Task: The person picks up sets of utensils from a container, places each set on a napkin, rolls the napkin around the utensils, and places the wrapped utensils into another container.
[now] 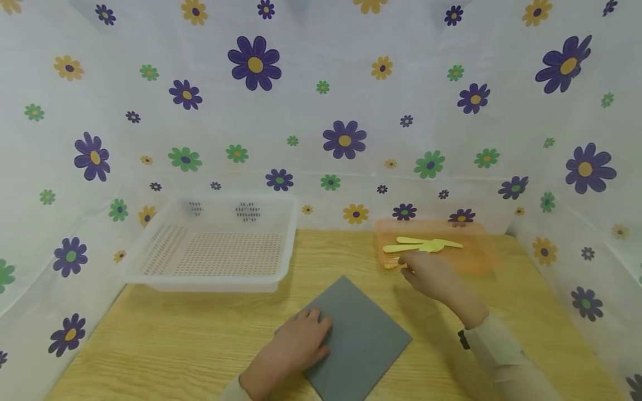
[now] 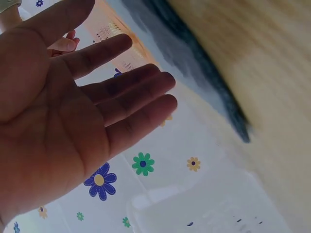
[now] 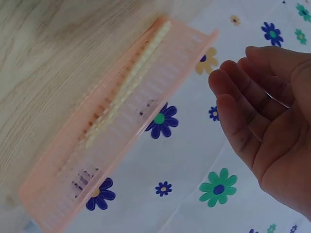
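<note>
A flat grey square mat (image 1: 358,340) lies turned cornerwise on the table. My left hand (image 1: 299,341) is over its left part, fingers extended; the left wrist view shows the bare palm (image 2: 53,131) beside the mat's dark edge (image 2: 214,82). My right hand (image 1: 433,275) hovers near the front left of a shallow orange basket (image 1: 471,256). Inside the basket lie yellow plastic utensils (image 1: 401,248), one crossing another, partly overlapping. From the right wrist, loosely bent fingers (image 3: 238,121) hold nothing and stand apart from the basket wall (image 3: 131,141).
A large white perforated basket (image 1: 225,283) stands at the back left of the wooden table (image 1: 185,334). Flower-printed white sheeting (image 1: 321,111) encloses the back and both sides, close behind the baskets.
</note>
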### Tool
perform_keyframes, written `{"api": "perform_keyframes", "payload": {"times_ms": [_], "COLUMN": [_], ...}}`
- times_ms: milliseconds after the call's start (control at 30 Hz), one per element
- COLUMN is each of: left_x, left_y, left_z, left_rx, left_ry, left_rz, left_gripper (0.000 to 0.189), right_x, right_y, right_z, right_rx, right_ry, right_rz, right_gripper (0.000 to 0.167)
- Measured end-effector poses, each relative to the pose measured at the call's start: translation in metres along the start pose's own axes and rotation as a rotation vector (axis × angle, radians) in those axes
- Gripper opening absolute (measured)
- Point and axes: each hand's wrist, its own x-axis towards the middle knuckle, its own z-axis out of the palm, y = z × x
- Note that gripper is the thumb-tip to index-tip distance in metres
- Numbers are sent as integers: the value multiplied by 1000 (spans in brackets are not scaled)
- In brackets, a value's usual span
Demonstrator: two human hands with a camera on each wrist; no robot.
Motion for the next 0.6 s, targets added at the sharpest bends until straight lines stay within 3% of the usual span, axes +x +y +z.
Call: {"api": "perform_keyframes", "payload": {"times_ms": [133, 300, 600], "left_x": [15, 45, 110], "left_y": [0, 5, 22], "left_z": [-9, -17, -17], "left_rx": [-25, -72, -362], "left_ry": [19, 54, 46], "left_rz": [56, 87, -19], "left_gripper": [27, 21, 23], "right_x": [5, 9, 20], "right_y": [15, 34, 52], "right_z": [0, -2, -11], "right_rx": [-23, -56, 13], "right_ry": [12, 19, -47], "right_rz": [11, 54, 101], "right_gripper": [12, 11, 16]}}
